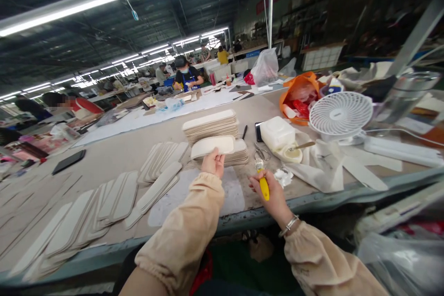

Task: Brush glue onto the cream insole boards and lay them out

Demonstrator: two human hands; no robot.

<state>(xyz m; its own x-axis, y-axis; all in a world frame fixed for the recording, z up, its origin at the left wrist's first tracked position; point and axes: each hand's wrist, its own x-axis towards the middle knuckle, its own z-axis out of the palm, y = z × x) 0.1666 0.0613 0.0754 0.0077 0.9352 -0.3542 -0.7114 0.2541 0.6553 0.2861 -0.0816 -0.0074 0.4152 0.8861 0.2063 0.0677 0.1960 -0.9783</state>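
My left hand (214, 165) pinches the near edge of a pale, round-ended flat panel (212, 146), which is tilted over a stack of similar panels (239, 153). Directly behind stands a taller panel stack (210, 124). A yellow-handled brush (264, 187) is gripped in my right hand (272, 192), its whitish bristles pointing away from me. Beyond the bristles lie metal scissors (262, 152). White paste-like clumps (283, 176) sit on the table just right of that hand. A pale sheet (231, 189) lies flat under my left forearm.
Fanned-out panels (120, 194) cover the table's left side. To the right are a white container (277, 132), a small tub (292, 153) with a flat tool across it, a white fan (340, 113) and an orange bag (301, 95). A co-worker (187, 76) sits across the table.
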